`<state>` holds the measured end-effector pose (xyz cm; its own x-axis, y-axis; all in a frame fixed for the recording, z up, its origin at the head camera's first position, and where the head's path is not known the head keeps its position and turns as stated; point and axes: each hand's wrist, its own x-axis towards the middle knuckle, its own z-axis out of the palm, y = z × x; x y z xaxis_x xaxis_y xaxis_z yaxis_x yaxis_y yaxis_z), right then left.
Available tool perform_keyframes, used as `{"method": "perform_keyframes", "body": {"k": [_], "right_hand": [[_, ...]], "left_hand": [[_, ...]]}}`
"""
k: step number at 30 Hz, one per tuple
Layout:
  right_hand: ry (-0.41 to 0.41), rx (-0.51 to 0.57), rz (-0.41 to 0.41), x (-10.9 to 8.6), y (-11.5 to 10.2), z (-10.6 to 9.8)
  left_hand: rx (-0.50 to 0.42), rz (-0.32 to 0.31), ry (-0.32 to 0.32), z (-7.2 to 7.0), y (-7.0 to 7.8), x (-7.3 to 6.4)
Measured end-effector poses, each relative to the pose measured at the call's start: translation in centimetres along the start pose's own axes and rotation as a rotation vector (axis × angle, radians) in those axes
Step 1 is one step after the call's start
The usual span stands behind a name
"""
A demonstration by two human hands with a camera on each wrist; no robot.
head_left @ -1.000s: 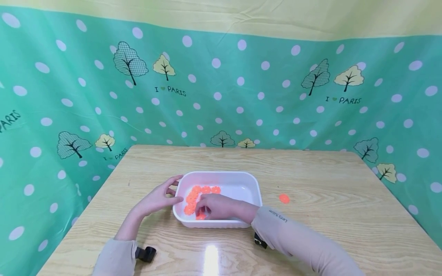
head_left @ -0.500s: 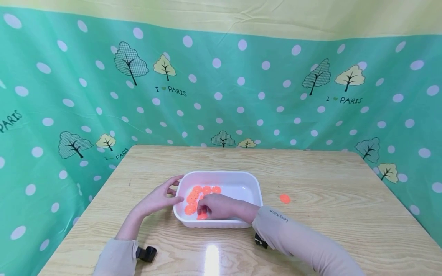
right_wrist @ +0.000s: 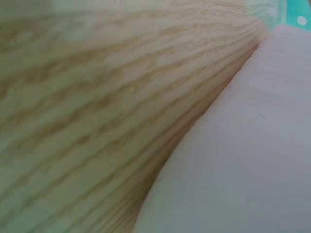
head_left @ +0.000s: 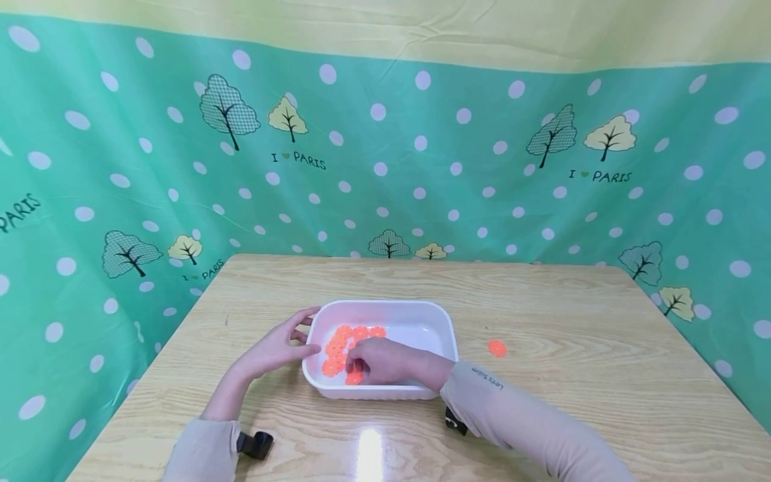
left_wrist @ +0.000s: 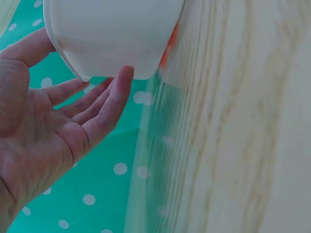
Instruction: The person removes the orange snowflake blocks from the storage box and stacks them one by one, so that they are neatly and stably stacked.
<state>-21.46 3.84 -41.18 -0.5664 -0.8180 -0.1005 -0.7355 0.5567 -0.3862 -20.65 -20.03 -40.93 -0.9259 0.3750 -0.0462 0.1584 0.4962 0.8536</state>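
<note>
A white plastic tub (head_left: pixel 421 309) stands on the wooden table. Inside, several orange flower-shaped pieces (head_left: pixel 335 347) lie at its left side. My left hand (head_left: pixel 272 348) holds the tub's left end, thumb at the rim and fingers along the outside; in the left wrist view its fingers bend beside the tub's wall. My right hand (head_left: pixel 381 361) reaches over the near right rim, fingers curled down on an orange flower piece (head_left: pixel 354 378) near the front wall. The fingertips are partly hidden behind the hand. The right wrist view shows only table and a pale surface.
One orange piece (head_left: pixel 496 348) lies on the table (head_left: pixel 542 301) to the right of the tub. Behind the table hangs a green dotted curtain (head_left: pixel 385 167). Black wrist straps (head_left: pixel 255 444) show at the sleeves.
My right fingers and the orange flower piece under them have shifted very slightly to the right. The left hand keeps its place on the tub.
</note>
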Motion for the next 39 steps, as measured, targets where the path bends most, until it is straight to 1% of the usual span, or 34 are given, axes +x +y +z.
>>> {"method": "perform_keyframes", "body": {"k": [5,10,15,19,25,32,39], "right_hand": [[0.011,-0.061,0.015,-0.1,-0.1,-0.2],[0.033,-0.095,0.017,-0.3,-0.1,-0.4],[0.080,-0.056,0.024,-0.4,0.2,-1.1],[0.099,-0.004,0.044,-0.5,0.6,-1.6],[0.130,0.038,0.062,-1.1,0.9,-2.4],[0.174,0.051,0.062,-2.3,1.3,-3.3],[0.227,0.048,0.054,-3.9,1.7,-3.8]], "left_hand": [[-0.006,-0.005,0.002,0.0,0.2,-0.1],[-0.013,-0.015,0.002,0.0,0.1,-0.1],[-0.013,-0.018,-0.002,-0.1,0.0,-0.1],[-0.017,-0.015,-0.002,0.0,0.0,-0.1],[-0.005,-0.016,0.000,0.0,-0.1,0.0],[0.006,-0.038,0.002,0.0,-0.1,0.0],[-0.003,-0.019,0.003,0.1,-0.1,-0.2]]}}
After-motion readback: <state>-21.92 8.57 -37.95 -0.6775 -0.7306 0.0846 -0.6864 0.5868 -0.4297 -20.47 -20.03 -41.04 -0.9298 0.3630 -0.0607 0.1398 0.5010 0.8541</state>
